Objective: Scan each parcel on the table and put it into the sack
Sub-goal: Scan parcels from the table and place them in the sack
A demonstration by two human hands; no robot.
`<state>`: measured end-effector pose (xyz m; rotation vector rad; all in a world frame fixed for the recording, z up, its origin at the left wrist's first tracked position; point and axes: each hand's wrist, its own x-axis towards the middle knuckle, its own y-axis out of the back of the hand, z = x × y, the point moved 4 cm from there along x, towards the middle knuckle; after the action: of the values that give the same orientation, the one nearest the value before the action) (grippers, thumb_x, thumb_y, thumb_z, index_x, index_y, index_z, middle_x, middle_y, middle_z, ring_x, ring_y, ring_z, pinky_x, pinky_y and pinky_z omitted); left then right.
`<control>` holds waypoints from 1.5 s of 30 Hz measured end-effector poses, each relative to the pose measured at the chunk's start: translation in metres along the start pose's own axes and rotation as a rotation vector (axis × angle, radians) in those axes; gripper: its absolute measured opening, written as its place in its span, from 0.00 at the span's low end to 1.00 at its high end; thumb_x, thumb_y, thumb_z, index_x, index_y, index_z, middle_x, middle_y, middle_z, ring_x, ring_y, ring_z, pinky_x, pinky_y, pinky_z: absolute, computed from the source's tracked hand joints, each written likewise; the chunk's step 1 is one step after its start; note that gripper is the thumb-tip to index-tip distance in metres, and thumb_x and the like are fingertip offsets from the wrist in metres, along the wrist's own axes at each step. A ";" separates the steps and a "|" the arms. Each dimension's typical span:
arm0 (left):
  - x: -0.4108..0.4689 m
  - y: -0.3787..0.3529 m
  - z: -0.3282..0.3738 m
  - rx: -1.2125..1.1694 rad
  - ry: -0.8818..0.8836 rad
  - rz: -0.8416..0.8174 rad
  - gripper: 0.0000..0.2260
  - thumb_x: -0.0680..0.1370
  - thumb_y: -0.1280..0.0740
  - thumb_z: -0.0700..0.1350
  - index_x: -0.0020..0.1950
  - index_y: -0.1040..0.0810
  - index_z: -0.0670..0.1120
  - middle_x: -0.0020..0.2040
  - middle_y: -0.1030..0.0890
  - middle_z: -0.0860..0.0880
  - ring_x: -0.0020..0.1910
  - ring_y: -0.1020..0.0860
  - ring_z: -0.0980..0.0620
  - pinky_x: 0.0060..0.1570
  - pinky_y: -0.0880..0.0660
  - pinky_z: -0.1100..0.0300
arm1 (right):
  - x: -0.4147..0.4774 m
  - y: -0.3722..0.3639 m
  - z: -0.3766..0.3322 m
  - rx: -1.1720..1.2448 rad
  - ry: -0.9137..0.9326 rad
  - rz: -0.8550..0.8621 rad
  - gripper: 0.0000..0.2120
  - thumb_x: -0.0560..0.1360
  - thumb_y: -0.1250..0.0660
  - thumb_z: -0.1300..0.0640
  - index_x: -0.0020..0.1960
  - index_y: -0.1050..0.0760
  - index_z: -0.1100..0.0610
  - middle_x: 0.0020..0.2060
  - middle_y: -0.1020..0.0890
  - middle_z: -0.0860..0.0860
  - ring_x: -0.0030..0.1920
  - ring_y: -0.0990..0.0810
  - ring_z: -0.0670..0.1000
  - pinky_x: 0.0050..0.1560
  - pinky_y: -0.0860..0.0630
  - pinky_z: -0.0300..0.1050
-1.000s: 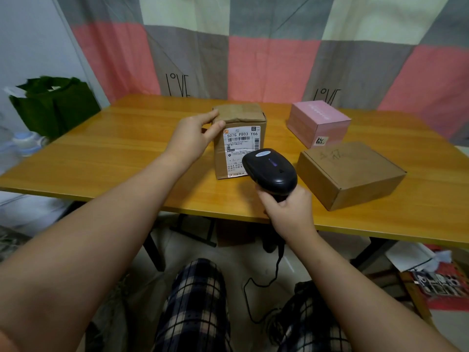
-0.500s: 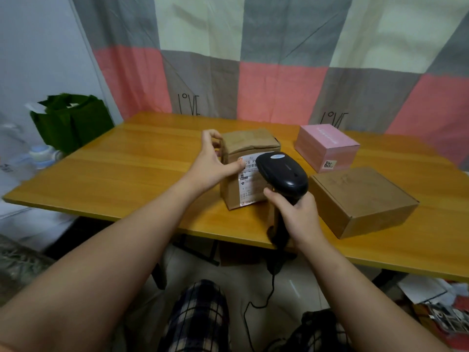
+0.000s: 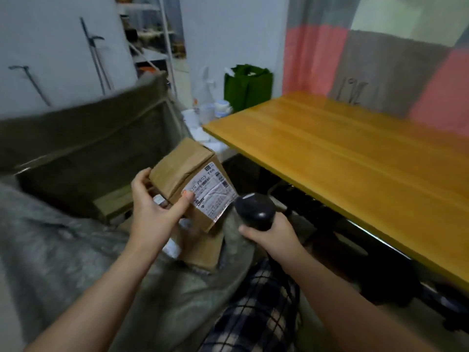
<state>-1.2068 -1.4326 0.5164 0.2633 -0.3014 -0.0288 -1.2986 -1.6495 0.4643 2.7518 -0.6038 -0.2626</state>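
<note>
Left hand (image 3: 152, 214) gripping parcel (image 3: 189, 179) over sack (image 3: 76, 153), right hand (image 3: 272, 233) holding scanner (image 3: 255, 210)

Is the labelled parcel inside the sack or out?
Out: the left hand grips the parcel, tilted, above the sack's open mouth.

A: Setting?
B: Room in a home, rigged as a parcel station. Patchwork cloth (image 3: 380, 64) hung behind the wooden counter (image 3: 355, 158); plain white walls (image 3: 228, 26).
A: Supporting items?
B: Green tote bag (image 3: 247, 85) and plastic bottles (image 3: 215, 109) just off the counter's far left corner. White shelf rack (image 3: 152, 34), cluttered, farther back beyond them. Big open sack (image 3: 76, 148) left of the counter, boxes (image 3: 203, 252) inside.
</note>
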 end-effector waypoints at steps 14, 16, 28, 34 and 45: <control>0.007 0.012 -0.074 0.045 0.343 -0.157 0.32 0.70 0.25 0.54 0.63 0.42 0.49 0.63 0.29 0.48 0.58 0.27 0.50 0.61 0.29 0.53 | 0.003 -0.035 0.025 -0.018 -0.146 0.234 0.20 0.64 0.29 0.66 0.54 0.24 0.51 0.46 0.17 0.53 0.48 0.18 0.56 0.51 0.20 0.58; 0.017 0.015 -0.074 0.236 0.216 -0.112 0.36 0.67 0.22 0.52 0.65 0.41 0.48 0.66 0.31 0.47 0.63 0.30 0.49 0.63 0.30 0.51 | -0.004 -0.034 0.014 0.025 -0.105 0.185 0.19 0.66 0.28 0.69 0.52 0.22 0.52 0.44 0.16 0.52 0.46 0.17 0.53 0.50 0.19 0.54; 0.030 0.039 -0.048 0.869 -0.095 -0.218 0.35 0.69 0.28 0.58 0.70 0.38 0.46 0.61 0.30 0.42 0.60 0.28 0.39 0.60 0.30 0.47 | -0.013 -0.030 -0.020 -0.070 0.056 0.136 0.13 0.67 0.31 0.72 0.49 0.22 0.60 0.41 0.18 0.54 0.43 0.20 0.51 0.41 0.28 0.40; 0.023 0.091 -0.050 1.343 -0.084 -0.315 0.34 0.69 0.35 0.66 0.71 0.34 0.53 0.61 0.30 0.43 0.61 0.32 0.41 0.62 0.35 0.51 | -0.010 -0.060 -0.012 -0.291 0.061 -0.012 0.13 0.66 0.29 0.69 0.43 0.27 0.54 0.41 0.21 0.51 0.46 0.22 0.53 0.44 0.30 0.40; 0.035 0.060 -0.091 1.220 -0.054 -0.418 0.35 0.68 0.28 0.59 0.68 0.36 0.45 0.66 0.27 0.42 0.63 0.30 0.41 0.62 0.34 0.51 | 0.002 -0.089 -0.024 -0.207 0.141 0.015 0.18 0.67 0.30 0.68 0.50 0.28 0.51 0.42 0.21 0.49 0.46 0.22 0.51 0.47 0.28 0.43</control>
<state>-1.1474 -1.3545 0.4585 1.5365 -0.2829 -0.2682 -1.2571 -1.5671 0.4564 2.5399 -0.5285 -0.1182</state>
